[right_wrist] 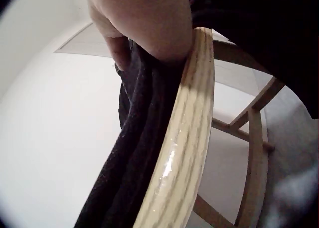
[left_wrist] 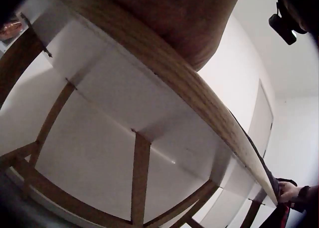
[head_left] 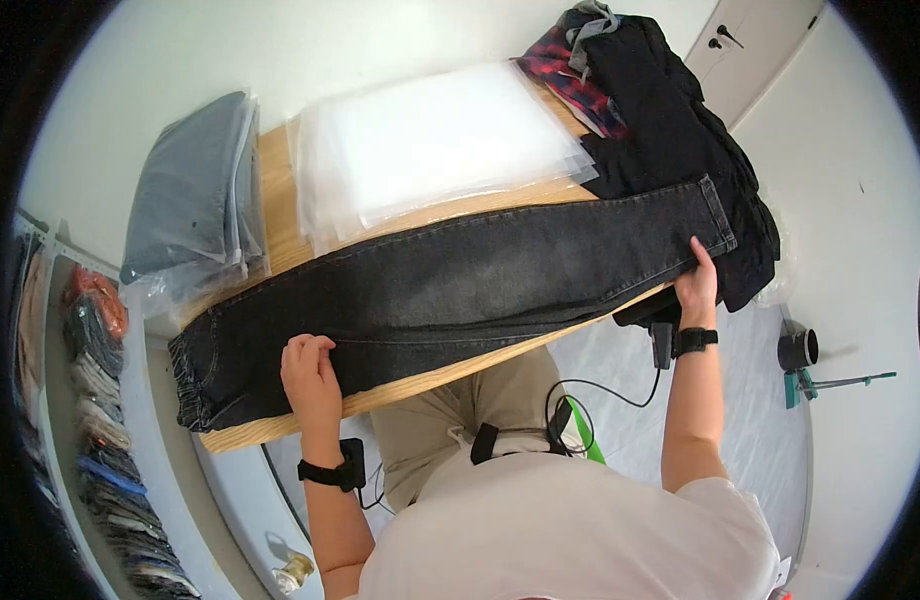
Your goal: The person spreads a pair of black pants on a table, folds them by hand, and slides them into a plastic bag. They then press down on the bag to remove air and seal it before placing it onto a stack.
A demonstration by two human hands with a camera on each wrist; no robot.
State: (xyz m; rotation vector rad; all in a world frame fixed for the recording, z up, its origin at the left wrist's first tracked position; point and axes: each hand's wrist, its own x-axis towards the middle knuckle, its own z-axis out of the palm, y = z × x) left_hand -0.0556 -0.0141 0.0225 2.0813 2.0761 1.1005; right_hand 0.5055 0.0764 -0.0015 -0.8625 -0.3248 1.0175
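Black jeans [head_left: 430, 280] lie lengthwise along the wooden table, legs together, with the elastic waist at the left and the hems at the right. My left hand [head_left: 313, 385] rests on the cloth near the waist end, fingers a little bent; the left wrist view shows only part of this hand [left_wrist: 184, 18], above the table edge. At the hem end my right hand [head_left: 697, 282] grips the near side, thumb on top and the other fingers hidden beneath. In the right wrist view, the right hand [right_wrist: 144, 23] holds the dark fabric [right_wrist: 134, 133] beside the table edge.
Clear plastic bags [head_left: 440, 140] are stacked behind the jeans. Bagged grey clothing [head_left: 195, 190] lies at the back left. Dark clothes [head_left: 670, 120] and a plaid garment [head_left: 570, 80] are heaped at the right end. A shelf of folded clothes [head_left: 110, 450] stands left of the wooden table [head_left: 250, 432].
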